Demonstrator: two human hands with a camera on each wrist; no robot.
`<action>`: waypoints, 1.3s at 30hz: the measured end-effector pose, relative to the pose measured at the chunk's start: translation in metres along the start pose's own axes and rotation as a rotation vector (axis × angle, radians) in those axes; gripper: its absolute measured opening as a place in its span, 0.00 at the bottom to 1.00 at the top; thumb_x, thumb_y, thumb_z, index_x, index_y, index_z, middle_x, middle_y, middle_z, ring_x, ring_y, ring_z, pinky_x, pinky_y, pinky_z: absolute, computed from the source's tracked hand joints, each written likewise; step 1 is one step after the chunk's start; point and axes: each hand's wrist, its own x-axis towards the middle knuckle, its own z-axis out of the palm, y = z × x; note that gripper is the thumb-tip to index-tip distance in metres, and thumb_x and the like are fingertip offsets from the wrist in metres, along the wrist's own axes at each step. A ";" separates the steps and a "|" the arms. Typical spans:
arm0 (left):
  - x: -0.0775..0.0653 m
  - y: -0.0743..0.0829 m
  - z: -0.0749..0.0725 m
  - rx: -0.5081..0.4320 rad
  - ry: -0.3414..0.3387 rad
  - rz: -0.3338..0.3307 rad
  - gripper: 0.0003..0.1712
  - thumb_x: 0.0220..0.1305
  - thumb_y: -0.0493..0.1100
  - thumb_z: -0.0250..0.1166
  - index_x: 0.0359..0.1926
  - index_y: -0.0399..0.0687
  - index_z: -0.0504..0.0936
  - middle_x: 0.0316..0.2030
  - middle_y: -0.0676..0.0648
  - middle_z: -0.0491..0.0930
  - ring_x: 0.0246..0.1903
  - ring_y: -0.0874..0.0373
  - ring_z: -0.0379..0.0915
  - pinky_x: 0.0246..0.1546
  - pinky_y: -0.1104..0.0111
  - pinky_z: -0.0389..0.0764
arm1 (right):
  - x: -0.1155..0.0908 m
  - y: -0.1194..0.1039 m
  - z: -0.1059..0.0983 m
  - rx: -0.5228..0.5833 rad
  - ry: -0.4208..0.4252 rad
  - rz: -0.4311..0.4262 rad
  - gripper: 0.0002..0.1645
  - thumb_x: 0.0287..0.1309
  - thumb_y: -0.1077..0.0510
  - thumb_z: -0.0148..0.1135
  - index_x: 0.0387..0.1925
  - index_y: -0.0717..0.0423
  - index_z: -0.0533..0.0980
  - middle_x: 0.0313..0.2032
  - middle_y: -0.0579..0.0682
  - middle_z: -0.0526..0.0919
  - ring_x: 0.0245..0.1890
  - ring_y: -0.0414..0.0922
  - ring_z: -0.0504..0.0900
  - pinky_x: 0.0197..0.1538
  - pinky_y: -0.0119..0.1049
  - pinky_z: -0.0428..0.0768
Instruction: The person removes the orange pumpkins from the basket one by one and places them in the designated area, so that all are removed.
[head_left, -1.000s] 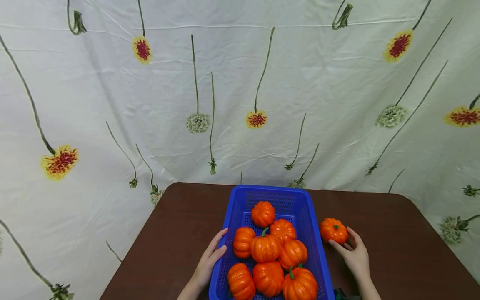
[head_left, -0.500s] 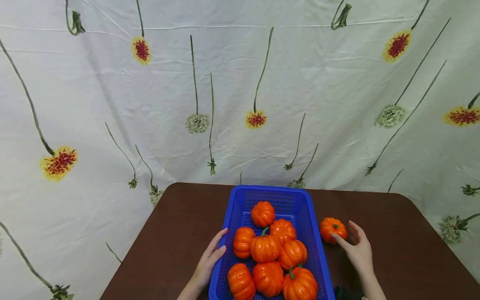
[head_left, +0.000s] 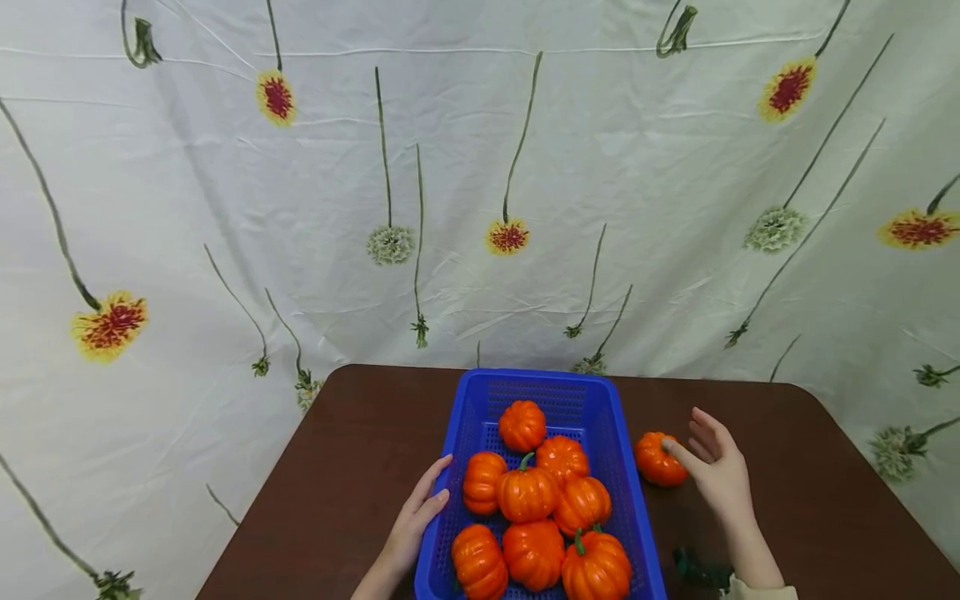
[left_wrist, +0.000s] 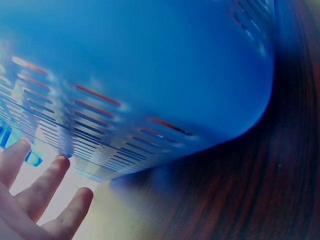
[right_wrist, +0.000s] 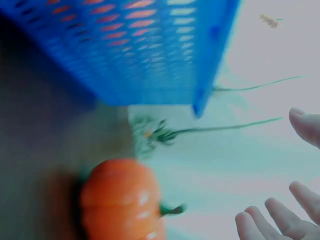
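Observation:
A blue plastic basket (head_left: 536, 379) holds several small orange pumpkins (head_left: 527, 494), some with green stems. Resting at its left rim is my left hand (head_left: 408, 521), the thumb and index fingertips over the edge; the left wrist view shows the other fingers (left_wrist: 45, 185) nearly straight beside the slotted outer wall. A single pumpkin (head_left: 660, 460) sits on the table right of the basket. My right hand (head_left: 720, 475) hovers beside and over this pumpkin, fingers spread and holding nothing. In the right wrist view the pumpkin (right_wrist: 122, 200) stands apart from the fingers, its stem showing.
The brown table (head_left: 810, 492) has rounded far corners. Behind it hangs a white cloth (head_left: 675, 208) printed with flowers. A dark green item (head_left: 701, 571) lies close to the right wrist.
My right hand has let go of the single pumpkin and moved up and slightly right, fingers spreading. The pumpkin stays beside the basket. My left hand keeps its place at the rim.

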 end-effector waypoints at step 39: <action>0.000 -0.001 0.001 0.012 0.018 -0.032 0.28 0.72 0.42 0.46 0.71 0.48 0.54 0.69 0.38 0.50 0.57 0.55 0.65 0.51 0.64 0.72 | -0.012 -0.068 0.062 0.328 -0.519 -0.169 0.37 0.54 0.63 0.65 0.65 0.62 0.62 0.63 0.61 0.65 0.61 0.57 0.66 0.55 0.36 0.72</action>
